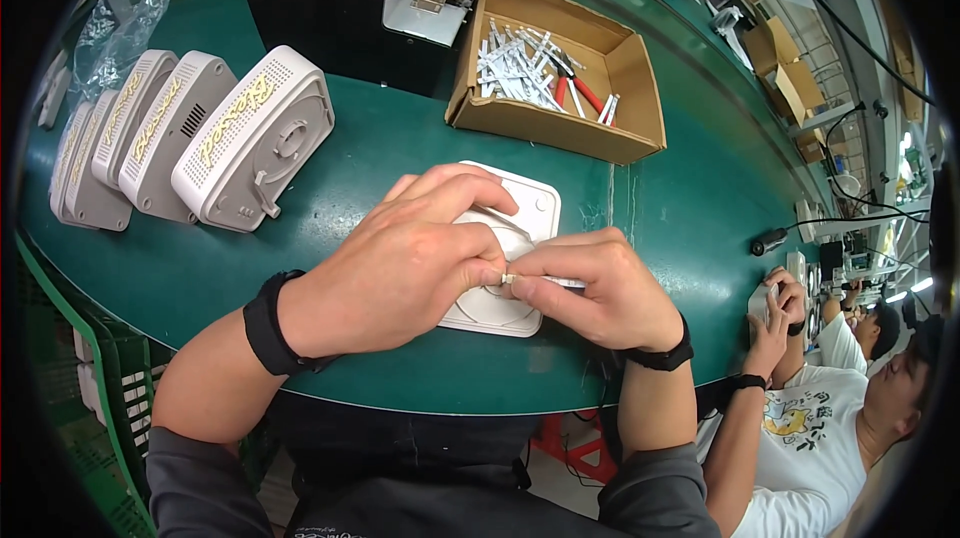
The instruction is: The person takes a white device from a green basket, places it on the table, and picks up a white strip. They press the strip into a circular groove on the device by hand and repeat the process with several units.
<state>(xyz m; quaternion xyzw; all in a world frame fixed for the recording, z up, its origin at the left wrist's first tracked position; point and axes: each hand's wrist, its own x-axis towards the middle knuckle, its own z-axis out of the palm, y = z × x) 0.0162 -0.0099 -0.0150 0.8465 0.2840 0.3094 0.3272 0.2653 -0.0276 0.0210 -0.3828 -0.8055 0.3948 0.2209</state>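
From where I stand, both bare hands meet over a white, round-cornered plastic panel (pixel 545 203) lying on the green tabletop (pixel 390 158). Left thumb and forefinger (pixel 400 263) and right thumb and forefinger (pixel 600 288) pinch a tiny pale piece (pixel 508 279) between them — its long axis seems to run sideways, hand to hand. The panel is right under the grip, partly hidden; its visible side edge points away from the person, tipping slightly right. Beyond the grip, rightward, sits an open brown cardboard box (pixel 550 133); leftward — pale perforated plastic housings (pixel 240 138).
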